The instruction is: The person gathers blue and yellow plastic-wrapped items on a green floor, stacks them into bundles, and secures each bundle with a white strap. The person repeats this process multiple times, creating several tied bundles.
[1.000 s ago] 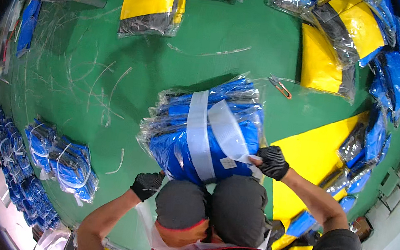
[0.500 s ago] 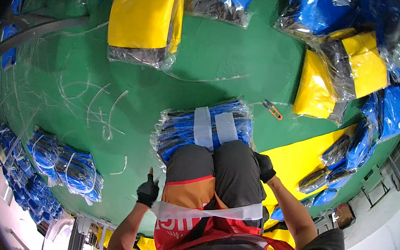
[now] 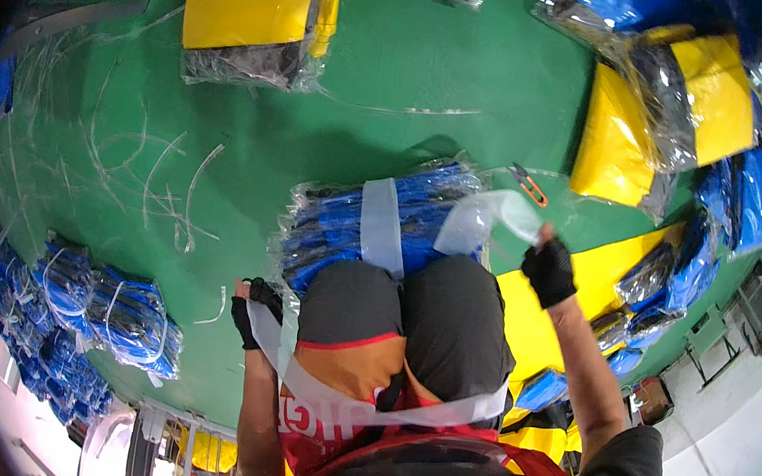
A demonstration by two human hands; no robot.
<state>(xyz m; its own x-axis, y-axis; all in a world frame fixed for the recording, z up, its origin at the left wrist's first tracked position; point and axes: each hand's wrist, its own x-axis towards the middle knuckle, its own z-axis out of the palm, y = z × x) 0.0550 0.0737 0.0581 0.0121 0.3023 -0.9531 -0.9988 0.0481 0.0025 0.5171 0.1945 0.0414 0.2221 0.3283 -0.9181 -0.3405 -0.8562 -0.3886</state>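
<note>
A stack of blue and black folded goods in clear plastic [image 3: 426,223] lies on the green floor against my knees. One whitish translucent strip [image 3: 383,229] runs across the stack. My right hand [image 3: 551,272], in a black fingerless glove, is closed on the end of a second strip [image 3: 468,226], lifted in a curve off the stack's right side. My left hand [image 3: 258,310], gloved alike, is closed left of my knees on a long whitish strip [image 3: 417,412] that crosses my lap.
Orange-handled thread snips [image 3: 530,186] lie beyond the stack. Yellow bagged goods [image 3: 253,3] lie ahead, with more yellow packs [image 3: 616,143] at the right. Tied blue bundles [image 3: 138,318] stand at the left. Loose clear strips [image 3: 203,173] are scattered on the floor.
My right hand has gone from beside my knee up and outward, raising one strip off the stack. My left hand has moved forward and left, and the lap strip now reaches it.
</note>
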